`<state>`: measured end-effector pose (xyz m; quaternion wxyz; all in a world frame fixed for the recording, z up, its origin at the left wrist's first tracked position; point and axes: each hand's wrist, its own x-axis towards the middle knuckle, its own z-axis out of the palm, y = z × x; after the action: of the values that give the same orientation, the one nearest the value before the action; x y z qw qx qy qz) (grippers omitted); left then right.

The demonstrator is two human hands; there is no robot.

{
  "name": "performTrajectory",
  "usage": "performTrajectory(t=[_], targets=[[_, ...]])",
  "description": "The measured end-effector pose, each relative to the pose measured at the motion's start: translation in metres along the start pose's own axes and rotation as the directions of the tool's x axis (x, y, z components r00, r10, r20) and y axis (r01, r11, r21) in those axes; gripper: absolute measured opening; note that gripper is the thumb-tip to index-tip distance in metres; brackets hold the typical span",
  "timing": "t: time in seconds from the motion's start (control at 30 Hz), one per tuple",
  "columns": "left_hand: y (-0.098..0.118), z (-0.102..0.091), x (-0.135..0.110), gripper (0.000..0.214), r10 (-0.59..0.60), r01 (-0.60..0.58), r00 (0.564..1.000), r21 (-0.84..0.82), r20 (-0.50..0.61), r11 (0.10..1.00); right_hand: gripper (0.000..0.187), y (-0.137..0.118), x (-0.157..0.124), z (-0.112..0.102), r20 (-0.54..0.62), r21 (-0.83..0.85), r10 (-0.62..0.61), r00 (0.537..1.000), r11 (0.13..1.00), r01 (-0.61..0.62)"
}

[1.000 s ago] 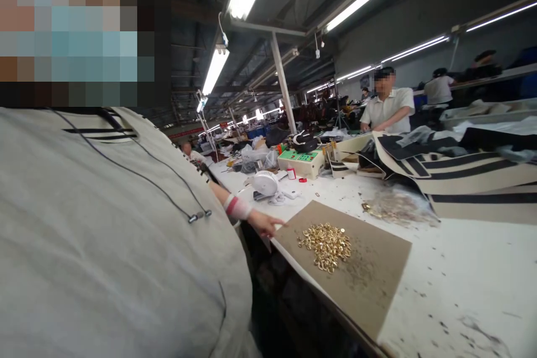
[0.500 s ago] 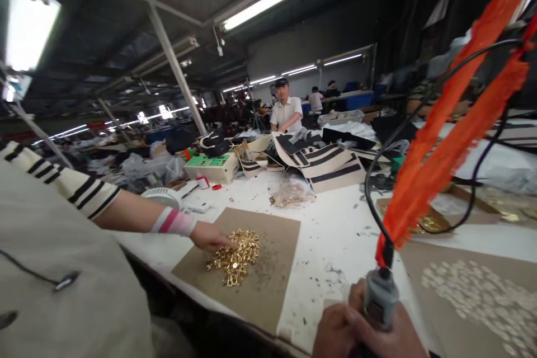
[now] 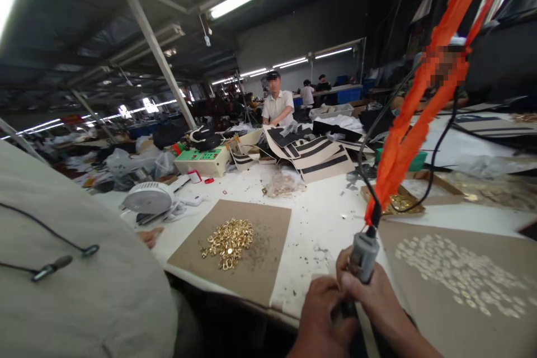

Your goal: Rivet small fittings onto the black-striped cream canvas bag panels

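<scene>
My right hand [image 3: 377,299] is wrapped round a grey hand tool [image 3: 363,254] at the bottom centre. My left hand [image 3: 321,316] is closed against the tool's lower end. A black cable [image 3: 436,151] bound with an orange strip [image 3: 413,123] rises from the tool to the upper right. Left of my hands lies a brown card [image 3: 260,271] with a heap of gold rings [image 3: 229,240]. Right of them a second card [image 3: 423,313] carries several pale small pieces [image 3: 457,274].
A co-worker in a beige top [image 3: 75,268] stands close on my left, with a hand [image 3: 149,235] at the white table's edge [image 3: 327,218]. Farther back are a small white fan [image 3: 149,198], a green-topped box [image 3: 203,159], striped fabric pieces [image 3: 310,154] and a seated person [image 3: 277,106].
The view has swung right and my hands with the tool have come in. The co-worker's hand has drawn back from the gold rings to the table edge.
</scene>
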<state>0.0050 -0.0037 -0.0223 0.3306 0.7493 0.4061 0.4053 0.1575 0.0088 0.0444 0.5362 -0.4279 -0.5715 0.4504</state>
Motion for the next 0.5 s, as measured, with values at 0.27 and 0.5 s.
performTrajectory(t=[0.27, 0.5], targets=[[0.029, -0.007, 0.003, 0.032, -0.088, 0.086, 0.996, 0.103, 0.009, 0.991, 0.040, -0.015, -0.016, -0.028, -0.238, 0.339, 0.045, 0.970, 0.940, 0.040], [0.019, -0.004, 0.007, 0.027, -0.043, 0.037, 0.998, 0.102, 0.053, 0.994, 0.041, -0.031, -0.067, -0.080, -0.483, 0.361, 0.242, 0.842, 0.931, -0.060]])
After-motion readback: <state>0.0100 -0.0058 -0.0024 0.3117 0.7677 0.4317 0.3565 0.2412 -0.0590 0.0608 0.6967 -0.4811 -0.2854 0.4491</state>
